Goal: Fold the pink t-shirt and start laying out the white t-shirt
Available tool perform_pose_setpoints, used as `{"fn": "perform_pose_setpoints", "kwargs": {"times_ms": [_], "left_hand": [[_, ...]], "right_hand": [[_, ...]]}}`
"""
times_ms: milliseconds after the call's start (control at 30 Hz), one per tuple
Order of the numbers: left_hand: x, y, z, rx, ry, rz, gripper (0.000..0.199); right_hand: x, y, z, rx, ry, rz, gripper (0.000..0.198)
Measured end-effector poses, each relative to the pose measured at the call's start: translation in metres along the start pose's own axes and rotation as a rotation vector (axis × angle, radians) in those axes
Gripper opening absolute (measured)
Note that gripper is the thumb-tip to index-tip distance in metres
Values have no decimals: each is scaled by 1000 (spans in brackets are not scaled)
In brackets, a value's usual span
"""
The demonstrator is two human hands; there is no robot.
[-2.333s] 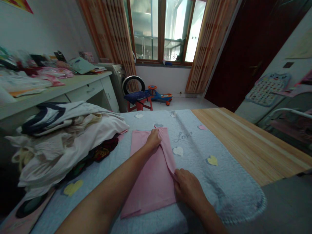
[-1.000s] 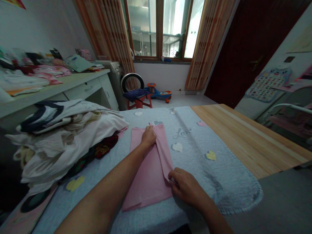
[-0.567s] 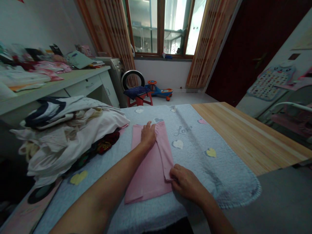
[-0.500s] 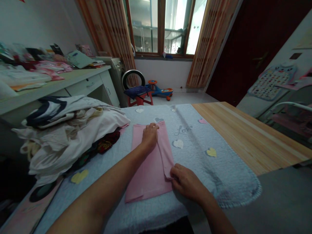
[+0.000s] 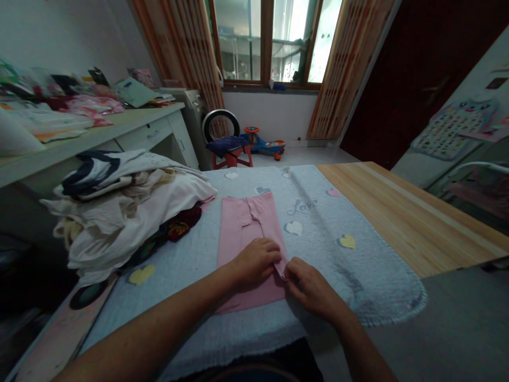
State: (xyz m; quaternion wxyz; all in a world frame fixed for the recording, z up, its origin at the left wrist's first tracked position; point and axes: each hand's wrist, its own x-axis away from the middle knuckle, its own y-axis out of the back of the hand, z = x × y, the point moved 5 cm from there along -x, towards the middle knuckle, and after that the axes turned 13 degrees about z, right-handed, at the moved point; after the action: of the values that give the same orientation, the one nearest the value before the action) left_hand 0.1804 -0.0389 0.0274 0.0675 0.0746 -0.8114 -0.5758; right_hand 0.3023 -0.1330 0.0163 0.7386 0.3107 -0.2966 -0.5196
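Observation:
A pink garment (image 5: 234, 239) lies folded into a rough rectangle on a light blue blanket (image 5: 318, 254). Along its right side runs a narrow folded-over strip, and small crumpled flaps show near its far edge. My left hand (image 5: 260, 260) is on the strip's lower part, its fingers curled and closed on the cloth. Just right of it, my right hand (image 5: 306, 284) pinches the strip's near end at the garment's right edge. Part of the cloth is hidden under my left hand and forearm.
A heap of clothes (image 5: 131, 207) sits on the blanket's left. Bare wooden tabletop (image 5: 397, 207) shows to the right. Beyond the table are a red stool (image 5: 233, 158) and a blue ride-on toy (image 5: 262, 143). A cluttered desk (image 5: 139, 127) stands along the left wall.
My left hand has come from the garment's far edge down toward me, close to my right hand, uncovering the crumpled flaps. My right hand stays at the strip's near end.

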Motion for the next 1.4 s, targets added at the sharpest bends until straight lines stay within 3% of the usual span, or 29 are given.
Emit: {"fn": "perform_pose_setpoints", "kwargs": {"times_ms": [100,333,633,833,1200,1400], "left_hand": [[-1,-9,-7,-66,4,22,7],[7,-12,-13,-140,25,-10,10],[14,-17,-40,-195,-65,0,7],[18,-23,-42,-231,-43,-19,11],[26,-31,-43,-183,-34,-17,17],[29,-34,-48,-165,-59,-22,19]], "right_hand": [[2,-4,1,69,-14,-26,17],[11,-16,-3,253,-157,-148,25],[15,-21,-3,322,-179,-212,24],[21,-22,-1,367,-133,-183,18],[30,-3,0,190,-25,-13,13],[11,6,-9,143,-24,-123,25]]}}
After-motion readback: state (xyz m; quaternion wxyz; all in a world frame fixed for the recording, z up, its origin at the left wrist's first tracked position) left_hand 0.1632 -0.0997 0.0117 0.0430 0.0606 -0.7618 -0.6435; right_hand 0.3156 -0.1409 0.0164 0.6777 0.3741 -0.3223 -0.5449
